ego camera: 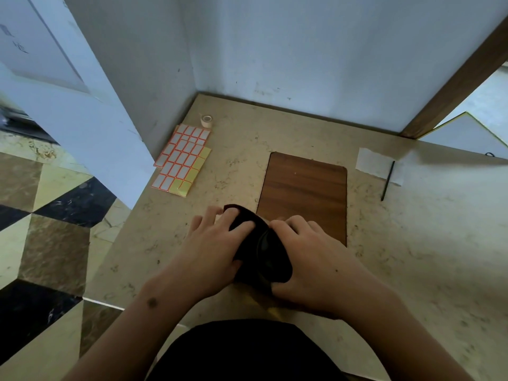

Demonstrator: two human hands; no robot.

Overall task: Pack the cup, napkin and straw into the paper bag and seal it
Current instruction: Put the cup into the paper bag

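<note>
Both hands close on a black cup (pixel 261 248) at the near edge of the wooden board (pixel 303 193), left hand (pixel 214 243) on its left side, right hand (pixel 310 259) on its right; napkin (pixel 376 165) and straw (pixel 388 180) right of the board, label sheets (pixel 182 158) and tape roll (pixel 206 120) left and beyond it.

Dark item (pixel 261 243) between left hand (pixel 214 243) and right hand (pixel 310 259): matt black, material unclear. Beyond grip: board (pixel 305 193) wood-grain, smooth, satin. Counter (pixel 412 243) mottled beige stone, smooth. Far left of grip: label sheets (pixel 182 158) paper, slight gloss.
</note>
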